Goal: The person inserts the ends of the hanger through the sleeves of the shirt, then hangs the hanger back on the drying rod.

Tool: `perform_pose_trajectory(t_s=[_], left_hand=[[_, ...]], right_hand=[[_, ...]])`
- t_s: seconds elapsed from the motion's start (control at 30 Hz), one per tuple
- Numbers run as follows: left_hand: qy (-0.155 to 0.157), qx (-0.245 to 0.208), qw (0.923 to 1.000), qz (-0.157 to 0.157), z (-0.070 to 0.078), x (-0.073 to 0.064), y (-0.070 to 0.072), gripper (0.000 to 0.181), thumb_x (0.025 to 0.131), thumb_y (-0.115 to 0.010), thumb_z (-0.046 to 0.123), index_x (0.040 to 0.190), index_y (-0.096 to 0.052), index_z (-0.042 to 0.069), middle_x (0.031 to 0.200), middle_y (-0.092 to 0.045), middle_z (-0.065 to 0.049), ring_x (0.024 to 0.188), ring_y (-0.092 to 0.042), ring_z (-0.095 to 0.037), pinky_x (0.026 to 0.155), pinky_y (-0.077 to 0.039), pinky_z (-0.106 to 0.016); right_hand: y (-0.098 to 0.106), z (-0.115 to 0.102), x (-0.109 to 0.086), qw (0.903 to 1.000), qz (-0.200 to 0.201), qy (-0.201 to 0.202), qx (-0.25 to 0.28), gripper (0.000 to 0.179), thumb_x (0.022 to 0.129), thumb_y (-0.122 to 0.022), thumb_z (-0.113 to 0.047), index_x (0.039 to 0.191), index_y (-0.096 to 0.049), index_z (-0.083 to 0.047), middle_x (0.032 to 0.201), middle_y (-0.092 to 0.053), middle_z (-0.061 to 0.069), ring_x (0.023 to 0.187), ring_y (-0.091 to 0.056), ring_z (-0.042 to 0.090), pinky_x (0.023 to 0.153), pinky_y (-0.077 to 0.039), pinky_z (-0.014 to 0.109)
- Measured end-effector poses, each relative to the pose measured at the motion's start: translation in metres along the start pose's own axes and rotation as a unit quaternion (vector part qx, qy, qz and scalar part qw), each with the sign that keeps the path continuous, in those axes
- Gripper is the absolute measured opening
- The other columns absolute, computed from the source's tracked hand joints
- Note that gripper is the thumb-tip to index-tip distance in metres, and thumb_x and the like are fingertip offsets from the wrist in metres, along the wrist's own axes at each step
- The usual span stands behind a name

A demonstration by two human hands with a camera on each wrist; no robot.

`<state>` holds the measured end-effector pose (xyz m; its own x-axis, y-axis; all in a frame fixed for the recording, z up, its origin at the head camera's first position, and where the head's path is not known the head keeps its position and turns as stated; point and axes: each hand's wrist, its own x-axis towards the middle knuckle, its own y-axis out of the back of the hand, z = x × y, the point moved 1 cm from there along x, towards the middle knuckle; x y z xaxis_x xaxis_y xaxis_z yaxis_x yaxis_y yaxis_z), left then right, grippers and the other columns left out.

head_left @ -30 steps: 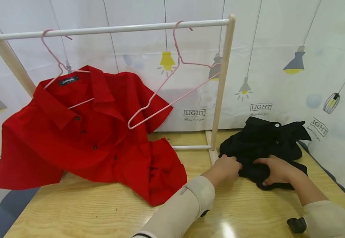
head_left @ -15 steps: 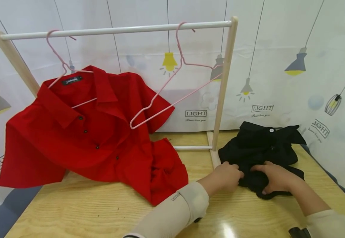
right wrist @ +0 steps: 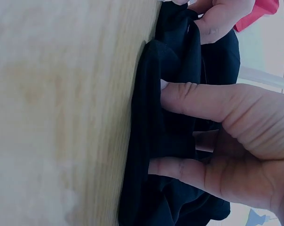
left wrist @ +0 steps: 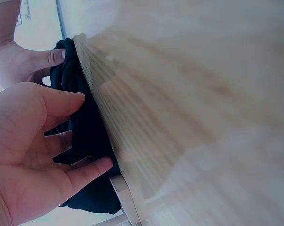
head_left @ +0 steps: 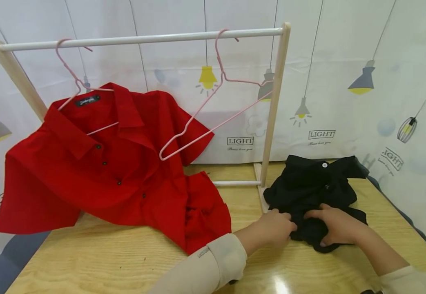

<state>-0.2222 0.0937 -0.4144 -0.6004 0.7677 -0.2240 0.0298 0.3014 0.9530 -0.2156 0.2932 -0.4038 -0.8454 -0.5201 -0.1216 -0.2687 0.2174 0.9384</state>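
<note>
A crumpled black shirt (head_left: pixel 308 183) with a white button lies on the table at the right, beside the rack's foot. My left hand (head_left: pixel 274 228) grips its near left edge; in the left wrist view the fingers (left wrist: pixel 92 172) bend into the dark cloth. Further right, my right hand (head_left: pixel 341 224) holds a near fold, thumb (right wrist: pixel 198 99) and fingers spread along the fabric in the right wrist view. Some fingertips are hidden in the folds. A red short-sleeved shirt (head_left: pixel 99 163) hangs on a pink hanger at the left, its lower part resting on the table.
A clothes rack with a white rail (head_left: pixel 143 39) and wooden posts stands at the back. A bare pink hanger (head_left: pixel 198 114) hangs at its right end. Behind is a white cloth backdrop (head_left: pixel 319 110) printed with lamps. The wooden table (head_left: pixel 106 261) runs beneath everything.
The black shirt has slid nearer to me and a little left, with both hands moving along with it. The red shirt and rack stay put, apart from a slight view shift.
</note>
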Motion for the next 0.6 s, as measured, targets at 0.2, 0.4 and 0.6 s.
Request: perform_pose_trajectory(t_s=[0.2, 0.4, 0.6], left_hand=[[-0.017, -0.036, 0.9992, -0.003, 0.0, -0.012, -0.001, 0.031, 0.098, -0.056, 0.035, 0.128, -0.062, 0.034, 0.117, -0.058, 0.014, 0.109, -0.049, -0.002, 0.093, -0.039, -0.025], [-0.024, -0.03, 0.9993, -0.007, -0.001, -0.019, -0.003, 0.033, 0.096, -0.058, 0.035, 0.128, -0.062, 0.033, 0.116, -0.06, 0.015, 0.109, -0.049, -0.001, 0.092, -0.038, -0.024], [-0.029, -0.043, 0.9985, -0.015, -0.003, -0.03, -0.005, 0.033, 0.095, -0.06, 0.034, 0.128, -0.063, 0.032, 0.114, -0.06, 0.015, 0.108, -0.05, -0.001, 0.094, -0.038, -0.025]], right_hand=[[-0.002, -0.008, -0.002, 0.9999, -0.008, 0.005, 0.008, 0.066, 0.058, -0.093, -0.018, 0.117, -0.064, -0.015, 0.112, -0.057, 0.019, 0.094, -0.06, 0.033, 0.077, -0.05, 0.049], [-0.004, -0.018, -0.003, 0.9998, -0.008, 0.014, 0.011, 0.065, 0.058, -0.093, -0.018, 0.117, -0.065, -0.015, 0.114, -0.057, 0.022, 0.096, -0.06, 0.037, 0.078, -0.05, 0.051], [-0.008, -0.026, -0.003, 0.9998, -0.011, 0.017, 0.009, 0.065, 0.059, -0.093, -0.018, 0.116, -0.065, -0.016, 0.116, -0.057, 0.024, 0.099, -0.06, 0.04, 0.079, -0.05, 0.053]])
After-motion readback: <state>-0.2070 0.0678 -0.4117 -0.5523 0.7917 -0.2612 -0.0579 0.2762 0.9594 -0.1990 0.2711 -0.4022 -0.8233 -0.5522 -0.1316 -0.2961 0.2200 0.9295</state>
